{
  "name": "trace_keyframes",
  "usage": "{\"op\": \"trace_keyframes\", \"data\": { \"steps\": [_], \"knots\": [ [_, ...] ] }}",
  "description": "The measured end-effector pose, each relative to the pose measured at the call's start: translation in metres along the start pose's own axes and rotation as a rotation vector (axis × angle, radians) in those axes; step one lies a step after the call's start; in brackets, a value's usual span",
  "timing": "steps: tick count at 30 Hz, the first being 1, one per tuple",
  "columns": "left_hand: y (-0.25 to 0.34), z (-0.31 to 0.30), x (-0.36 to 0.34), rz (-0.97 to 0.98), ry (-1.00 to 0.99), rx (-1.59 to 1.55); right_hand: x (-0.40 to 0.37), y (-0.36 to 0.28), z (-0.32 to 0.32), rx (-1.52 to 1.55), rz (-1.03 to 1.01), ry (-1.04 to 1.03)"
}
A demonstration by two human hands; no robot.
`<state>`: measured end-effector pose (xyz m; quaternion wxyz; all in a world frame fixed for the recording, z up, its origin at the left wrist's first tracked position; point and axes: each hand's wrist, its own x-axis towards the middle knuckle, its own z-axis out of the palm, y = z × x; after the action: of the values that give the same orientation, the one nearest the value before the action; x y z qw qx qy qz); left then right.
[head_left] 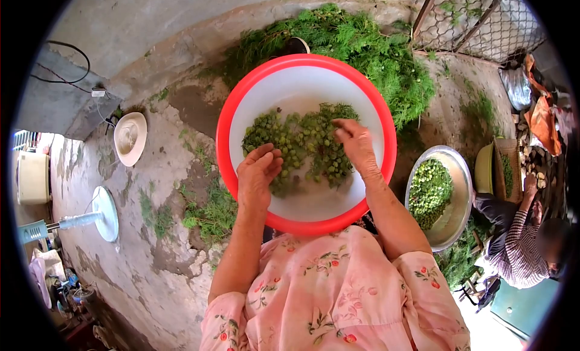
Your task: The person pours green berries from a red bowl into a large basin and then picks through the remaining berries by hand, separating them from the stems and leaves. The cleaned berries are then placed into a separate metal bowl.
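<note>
A white basin with a red rim (226, 133) is in front of my body. Inside it lie small round green cones or berries (296, 147), mixed with bits of feathery green foliage. My left hand (258, 173) is over the near left part of the heap, fingers curled in against the thumb; whatever they hold is hidden. On the right side of the heap my right hand (357, 147) has its fingers bent and pinched at the edge of the greens. What is between those fingertips is too small to make out.
Cut green branches (386, 73) lie behind the basin. To the right stands a metal bowl (460, 197) of green cones or berries, near a seated person in a striped sleeve (516, 242). A straw hat (130, 139) and a fan (106, 214) are on the left.
</note>
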<state>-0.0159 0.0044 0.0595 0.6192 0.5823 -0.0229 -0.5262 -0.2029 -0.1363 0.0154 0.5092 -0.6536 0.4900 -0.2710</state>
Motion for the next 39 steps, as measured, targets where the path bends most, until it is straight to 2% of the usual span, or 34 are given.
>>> {"op": "trace_keyframes", "data": {
  "steps": [2, 5, 6, 9, 10, 14, 17, 20, 23, 25, 27, 30, 33, 36, 39],
  "knots": [
    [0.000, 0.000, 0.000, -0.006, -0.001, -0.007, -0.005, -0.009, 0.007, 0.269, 0.079, -0.314],
    [0.000, 0.000, 0.003, -0.008, 0.004, -0.037, -0.009, 0.000, 0.014, 0.270, 0.162, -0.546],
    [0.000, 0.000, 0.002, -0.004, 0.004, -0.026, -0.006, 0.005, 0.019, -0.037, -0.064, -0.316],
    [0.000, 0.000, -0.001, 0.004, 0.005, -0.013, 0.007, 0.007, 0.006, 0.125, 0.146, 0.014],
    [0.000, -0.001, 0.000, 0.002, 0.002, -0.017, 0.007, 0.005, 0.002, 0.138, 0.068, 0.102],
    [0.002, 0.000, -0.001, 0.007, -0.001, -0.023, 0.004, 0.000, -0.006, 0.223, 0.081, 0.195],
    [0.000, -0.002, 0.002, 0.004, -0.007, -0.047, 0.000, -0.009, -0.006, 0.224, 0.139, 0.122],
    [0.001, 0.000, 0.000, 0.004, 0.012, -0.041, 0.002, 0.003, 0.000, 0.230, 0.241, -0.042],
    [0.001, -0.001, 0.000, 0.008, 0.020, -0.034, -0.002, -0.003, 0.002, 0.080, 0.291, -0.226],
    [-0.002, -0.005, 0.003, 0.018, 0.002, -0.040, 0.006, 0.029, 0.009, -0.146, -0.003, -0.057],
    [-0.004, -0.006, 0.004, 0.023, -0.007, -0.043, 0.005, 0.033, 0.010, -0.216, -0.067, 0.120],
    [-0.003, -0.004, 0.003, 0.019, -0.008, -0.040, 0.003, 0.033, 0.008, -0.363, -0.172, 0.140],
    [-0.001, -0.004, 0.002, 0.014, 0.002, -0.044, 0.001, 0.024, 0.007, -0.345, -0.221, 0.072],
    [0.000, -0.003, 0.000, 0.009, 0.010, -0.052, -0.006, -0.014, 0.006, 0.052, 0.325, -0.430],
    [0.000, -0.002, 0.001, 0.012, 0.016, -0.057, -0.011, 0.002, 0.017, 0.075, 0.313, -0.737]
  ]
}}
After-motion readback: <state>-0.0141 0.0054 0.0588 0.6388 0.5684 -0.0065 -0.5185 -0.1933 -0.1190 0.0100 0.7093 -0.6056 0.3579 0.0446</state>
